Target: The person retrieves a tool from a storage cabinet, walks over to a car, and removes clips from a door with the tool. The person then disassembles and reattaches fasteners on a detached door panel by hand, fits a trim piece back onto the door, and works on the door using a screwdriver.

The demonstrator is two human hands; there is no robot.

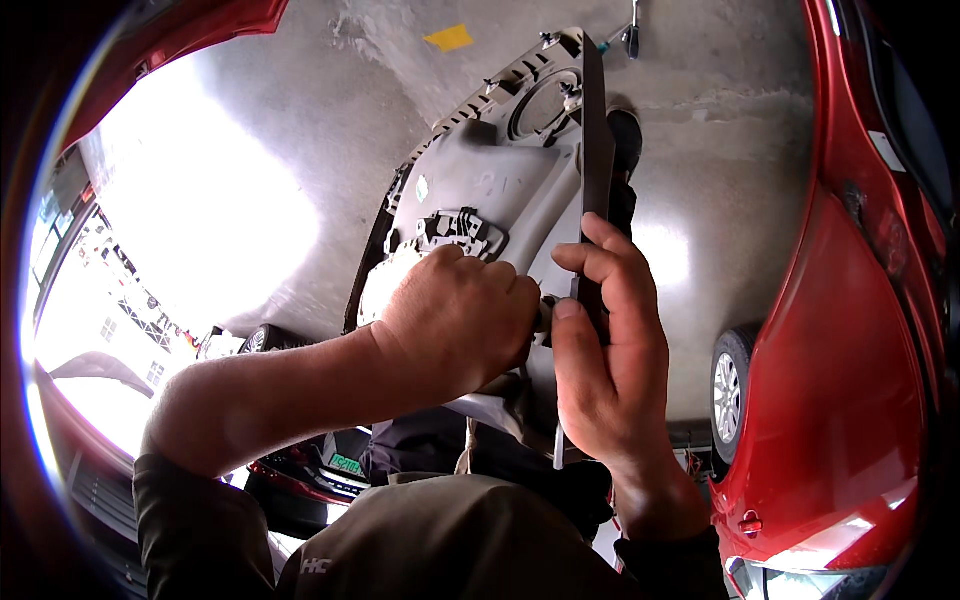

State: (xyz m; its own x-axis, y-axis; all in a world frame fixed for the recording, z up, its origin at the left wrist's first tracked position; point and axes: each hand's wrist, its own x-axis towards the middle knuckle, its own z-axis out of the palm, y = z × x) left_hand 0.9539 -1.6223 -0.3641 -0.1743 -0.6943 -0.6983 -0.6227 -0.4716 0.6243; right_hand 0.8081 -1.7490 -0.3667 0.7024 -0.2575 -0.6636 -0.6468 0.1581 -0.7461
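Observation:
A grey car door trim panel (480,185) stands before me with its inner side showing, clips along its rim and a round speaker opening near the far end. My right hand (615,340) pinches the panel's dark right edge, thumb on the inner side and fingers around it. My left hand (460,310) is closed in a fist over the panel's near part, close beside the right thumb. What it grips is hidden; only a small dark round piece (545,312) peeks out between the two hands.
A red car (840,400) stands along the right, its wheel (732,390) on the concrete floor (700,180). Yellow tape (448,38) marks the floor ahead, and a small dark tool (631,42) lies beyond the panel. My shoe (625,135) shows beside the panel's far end.

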